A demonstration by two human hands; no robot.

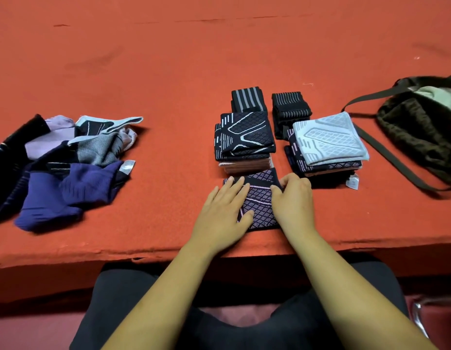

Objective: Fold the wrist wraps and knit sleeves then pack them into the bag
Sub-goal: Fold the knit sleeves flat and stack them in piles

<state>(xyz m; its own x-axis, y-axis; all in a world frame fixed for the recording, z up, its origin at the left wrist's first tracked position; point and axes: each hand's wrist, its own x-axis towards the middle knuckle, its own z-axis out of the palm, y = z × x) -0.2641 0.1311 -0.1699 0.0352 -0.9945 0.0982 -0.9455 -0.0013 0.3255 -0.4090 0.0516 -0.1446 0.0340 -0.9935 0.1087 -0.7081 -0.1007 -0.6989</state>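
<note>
A dark knit sleeve with a pale lilac pattern lies folded near the table's front edge. My left hand lies flat on its left half with straight fingers. My right hand covers its right side, the fingertips curled over the upper right edge. Behind it stand two stacks of folded sleeves, one topped black, one topped pale blue. Two folded striped wrist wraps sit behind the stacks. The dark olive bag lies open at the right.
A loose heap of unfolded sleeves and wraps in purple, lilac, grey and black lies at the left. The bag's strap trails across the red table. The table's front edge runs just below my hands.
</note>
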